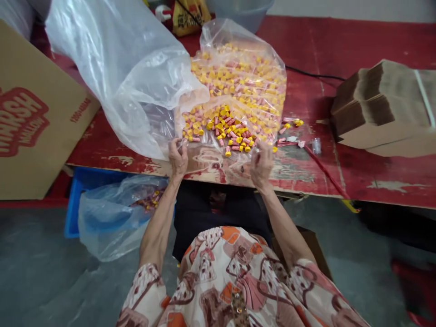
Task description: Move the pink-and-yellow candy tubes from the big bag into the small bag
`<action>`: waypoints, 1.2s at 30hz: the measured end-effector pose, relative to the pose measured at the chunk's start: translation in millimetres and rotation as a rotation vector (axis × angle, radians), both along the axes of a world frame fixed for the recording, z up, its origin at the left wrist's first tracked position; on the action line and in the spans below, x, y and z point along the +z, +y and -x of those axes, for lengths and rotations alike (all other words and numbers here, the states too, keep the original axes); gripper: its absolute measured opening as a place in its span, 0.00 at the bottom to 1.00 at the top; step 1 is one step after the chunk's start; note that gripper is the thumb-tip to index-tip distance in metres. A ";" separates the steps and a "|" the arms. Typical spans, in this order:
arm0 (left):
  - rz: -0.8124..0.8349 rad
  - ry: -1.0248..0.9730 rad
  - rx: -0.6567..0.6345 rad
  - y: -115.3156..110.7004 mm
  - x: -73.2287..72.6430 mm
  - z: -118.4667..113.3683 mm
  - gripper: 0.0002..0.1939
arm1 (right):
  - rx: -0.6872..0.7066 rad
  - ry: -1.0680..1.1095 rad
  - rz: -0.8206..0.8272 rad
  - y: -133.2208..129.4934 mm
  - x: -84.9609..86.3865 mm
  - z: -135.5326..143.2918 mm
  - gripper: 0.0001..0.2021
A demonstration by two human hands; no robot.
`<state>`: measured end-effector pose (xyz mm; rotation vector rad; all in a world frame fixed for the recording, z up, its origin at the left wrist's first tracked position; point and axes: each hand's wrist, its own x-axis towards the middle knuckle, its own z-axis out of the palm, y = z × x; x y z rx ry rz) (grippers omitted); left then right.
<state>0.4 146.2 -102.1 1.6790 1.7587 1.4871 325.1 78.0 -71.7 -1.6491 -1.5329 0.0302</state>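
A clear plastic bag (pixel 252 72) full of small pink pieces with yellow caps lies on the red table (pixel 368 181). Its mouth faces me, and several loose capped pieces (pixel 235 131) show there uncovered. My left hand (pixel 178 156) pinches the left side of the bag's mouth at the table's front edge. On the right side of the mouth, my right hand (pixel 262 164) is closed on the bag's edge. A large whitish plastic bag (pixel 136 77) lies left of the filled one, close to my left hand.
A cardboard box (pixel 37 113) stands at the left. Stacked folded cardboard (pixel 388 109) sits at the right. Below the table edge is a blue crate (pixel 73 204) with a plastic bag in it. A red cord (pixel 323 168) and a pale tub (pixel 243 13) are on the table.
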 end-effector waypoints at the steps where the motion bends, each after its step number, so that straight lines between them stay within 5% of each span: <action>1: 0.024 -0.028 0.001 -7.2 0.9 -4.8 0.19 | 0.074 -0.027 0.088 6.2 -0.6 13.3 0.23; 6: 0.175 -0.244 -0.120 -37.9 8.8 -29.7 0.14 | 0.301 -0.164 0.434 23.8 -5.6 63.0 0.19; 14: 0.350 -0.849 -0.311 -42.9 29.3 -53.9 0.20 | 0.299 0.149 0.319 25.7 3.4 47.6 0.13; 17: 0.397 -0.900 -0.375 -44.6 33.5 -64.5 0.23 | 0.363 0.459 0.440 25.3 14.7 43.7 0.08; 20: 0.418 -0.895 -0.478 -50.4 39.0 -72.5 0.27 | 0.583 0.956 0.587 20.6 31.5 45.1 0.11; 23: 0.405 -0.865 -0.548 -60.7 46.0 -76.7 0.30 | 0.731 1.150 0.674 12.1 45.1 45.1 0.15; 29: 0.435 -0.814 -0.564 -85.8 56.3 -89.1 0.31 | 0.609 1.215 0.756 17.3 51.7 44.9 0.30; 36: 0.401 -0.772 -0.539 -104.3 65.3 -120.2 0.33 | 0.485 1.435 0.790 29.7 55.7 77.8 0.35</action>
